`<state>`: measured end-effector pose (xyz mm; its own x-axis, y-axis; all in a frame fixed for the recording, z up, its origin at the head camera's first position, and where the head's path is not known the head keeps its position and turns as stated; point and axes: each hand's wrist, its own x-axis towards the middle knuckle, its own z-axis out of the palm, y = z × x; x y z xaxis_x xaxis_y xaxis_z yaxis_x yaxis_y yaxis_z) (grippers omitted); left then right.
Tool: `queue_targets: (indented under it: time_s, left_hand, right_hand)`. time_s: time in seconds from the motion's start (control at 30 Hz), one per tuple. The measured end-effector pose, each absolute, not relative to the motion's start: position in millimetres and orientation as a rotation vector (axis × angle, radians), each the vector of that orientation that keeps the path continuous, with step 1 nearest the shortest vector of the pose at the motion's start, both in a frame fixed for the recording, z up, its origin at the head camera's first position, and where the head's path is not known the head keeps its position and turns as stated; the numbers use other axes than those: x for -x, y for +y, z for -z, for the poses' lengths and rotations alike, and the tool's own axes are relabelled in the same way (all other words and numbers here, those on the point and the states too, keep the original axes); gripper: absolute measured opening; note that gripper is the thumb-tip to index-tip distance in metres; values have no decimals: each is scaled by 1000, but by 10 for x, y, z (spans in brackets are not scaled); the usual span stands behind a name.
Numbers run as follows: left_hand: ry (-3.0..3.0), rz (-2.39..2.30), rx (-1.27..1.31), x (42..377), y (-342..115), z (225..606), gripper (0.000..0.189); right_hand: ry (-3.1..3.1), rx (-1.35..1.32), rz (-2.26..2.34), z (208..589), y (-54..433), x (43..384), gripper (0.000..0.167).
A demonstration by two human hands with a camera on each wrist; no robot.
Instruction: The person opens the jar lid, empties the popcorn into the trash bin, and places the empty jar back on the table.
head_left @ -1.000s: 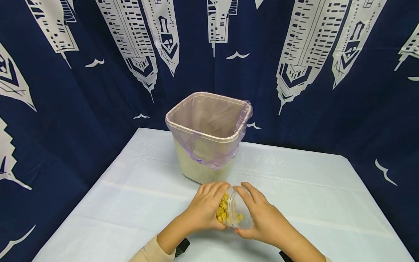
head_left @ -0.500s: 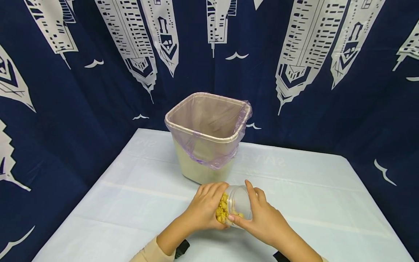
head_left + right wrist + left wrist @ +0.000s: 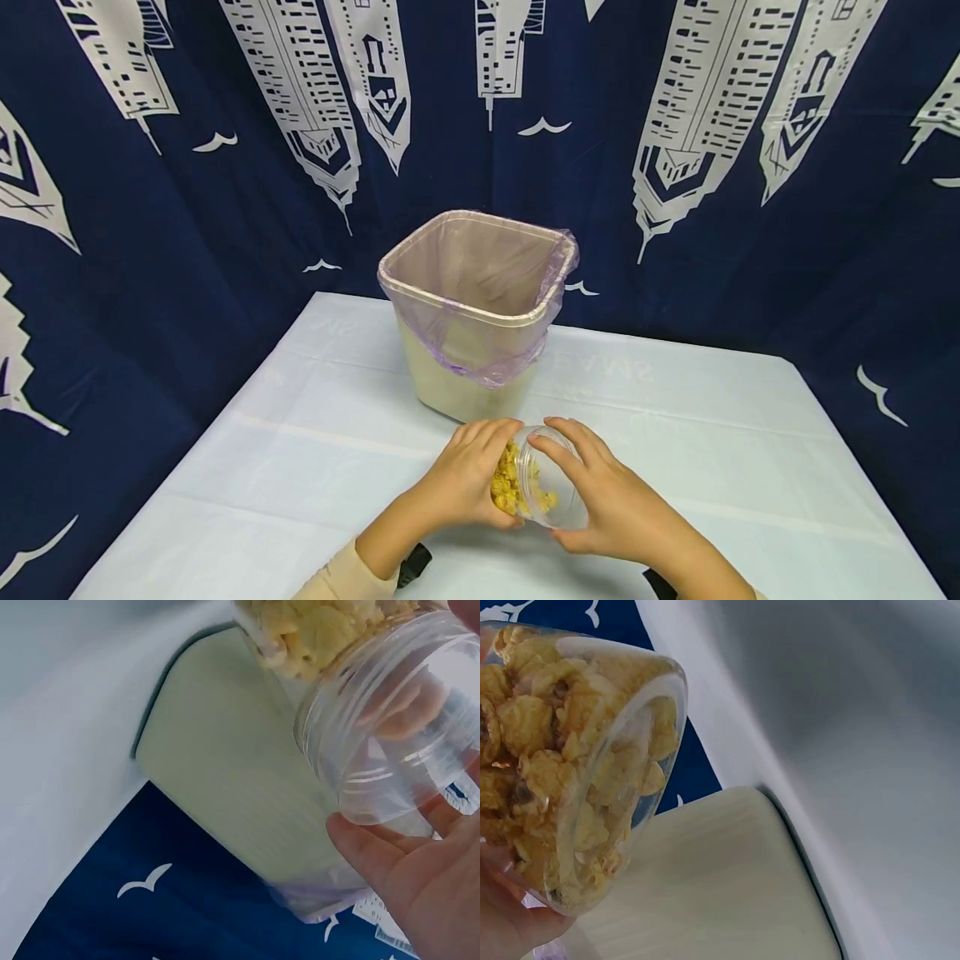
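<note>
A clear plastic jar (image 3: 561, 487) lies on its side between both hands, low in front of the bin. Yellow popcorn (image 3: 507, 482) fills its left part, and a few pieces sit further right, past the ridged ring. My left hand (image 3: 467, 477) grips the filled part; its flat bottom (image 3: 649, 761) faces the camera in the left wrist view. My right hand (image 3: 618, 500) spans the clear right end, fingers above and thumb below. Close up in the right wrist view, the thumb and fingers curve around that ridged clear end.
A pale bin (image 3: 465, 392) with a purple see-through liner (image 3: 491, 354) stands just behind the hands. White cloth covers the table (image 3: 300, 467). A dark blue curtain (image 3: 540, 183) with white building prints hangs behind.
The right thumb moved up onto the jar's near side, then back down below its edge. The right fingers shifted round the clear end too. My left hand stays almost in place on the jar.
</note>
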<state>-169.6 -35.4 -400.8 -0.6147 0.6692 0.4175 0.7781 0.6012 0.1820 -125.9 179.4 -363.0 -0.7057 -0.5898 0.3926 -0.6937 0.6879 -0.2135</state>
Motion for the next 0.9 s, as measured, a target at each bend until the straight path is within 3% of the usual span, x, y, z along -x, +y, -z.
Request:
queue_targets:
  time_s: [0.17,0.47,0.9]
  left_hand:
    - [-2510,510,1166,1711,-357,4023,106]
    - [-2473,526,1137,1717,-370,4053,108]
    - [-2439,526,1130,1723,-371,4069,109]
  right_hand:
    - [-2560,-1045,-482,3561,1886,1255,103]
    - [-2720,-818,-452,3544,2208,1324,105]
    - [-3141,-443,-392,4082,2577,1467,100]
